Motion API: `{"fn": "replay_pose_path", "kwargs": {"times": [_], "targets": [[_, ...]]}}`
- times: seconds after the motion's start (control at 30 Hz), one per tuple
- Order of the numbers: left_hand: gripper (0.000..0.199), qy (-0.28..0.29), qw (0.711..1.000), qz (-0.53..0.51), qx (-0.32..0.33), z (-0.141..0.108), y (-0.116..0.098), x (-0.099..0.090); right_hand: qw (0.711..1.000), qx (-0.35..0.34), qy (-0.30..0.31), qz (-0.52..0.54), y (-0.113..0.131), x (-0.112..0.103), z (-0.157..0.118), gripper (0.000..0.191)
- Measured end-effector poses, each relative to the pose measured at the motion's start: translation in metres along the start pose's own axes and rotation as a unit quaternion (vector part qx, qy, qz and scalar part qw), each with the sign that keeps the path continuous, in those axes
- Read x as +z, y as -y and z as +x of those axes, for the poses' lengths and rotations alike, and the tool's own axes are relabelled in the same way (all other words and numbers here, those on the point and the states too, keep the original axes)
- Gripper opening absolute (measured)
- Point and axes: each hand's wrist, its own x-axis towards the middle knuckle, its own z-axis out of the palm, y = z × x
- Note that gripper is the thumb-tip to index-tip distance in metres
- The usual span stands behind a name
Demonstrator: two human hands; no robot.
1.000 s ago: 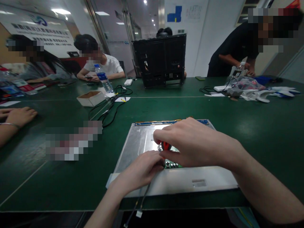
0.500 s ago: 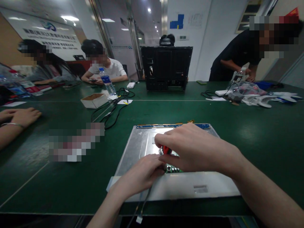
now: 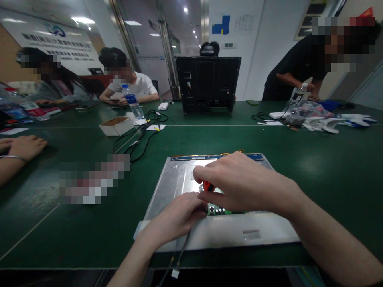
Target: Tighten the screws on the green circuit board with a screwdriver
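A display panel [image 3: 164,187] lies back side up before me, its metal sheet showing and a narrow blue circuit strip [image 3: 217,157] along the far edge. On its near part sits a green circuit board [image 3: 223,210], largely covered by my hands. My right hand [image 3: 236,183] is closed around the red-and-black handle of a screwdriver [image 3: 208,185], whose tip is hidden. Just left of it, my left hand [image 3: 185,209] pinches the board's left end, its fingertips partly hidden. Below that hand a thin cable [image 3: 183,249] with a white connector hangs over the table edge.
A white open box [image 3: 116,126], a water bottle [image 3: 131,101] and black cables [image 3: 146,143] are ahead on the left. A black monitor housing [image 3: 208,85] stands at the far side. Plastic bags [image 3: 314,113] lie far right. A co-worker's hand [image 3: 26,147] rests at left; others sit or stand around.
The whole view has shifted slightly. My right hand and the screwdriver handle have turned a little; both hands stay at the same place on the board.
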Motion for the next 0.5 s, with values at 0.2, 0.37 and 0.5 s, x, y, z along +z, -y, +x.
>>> {"fn": "replay_pose_path", "kwargs": {"times": [0.2,0.37,0.5], "targets": [[0.012,0.016,0.999,0.019,-0.023,0.001,-0.003,-0.002,1.0,0.014,-0.001,-0.004,0.0,-0.005,-0.003,0.008],[0.009,0.011,1.0,0.008,-0.009,0.0,-0.004,-0.005,1.0,0.022,-0.002,-0.012,-0.001,-0.009,-0.005,0.01],[0.01,0.004,1.0,0.013,-0.022,-0.002,-0.011,-0.012,0.999,0.031,-0.016,0.002,-0.006,-0.016,-0.011,0.01]]}}
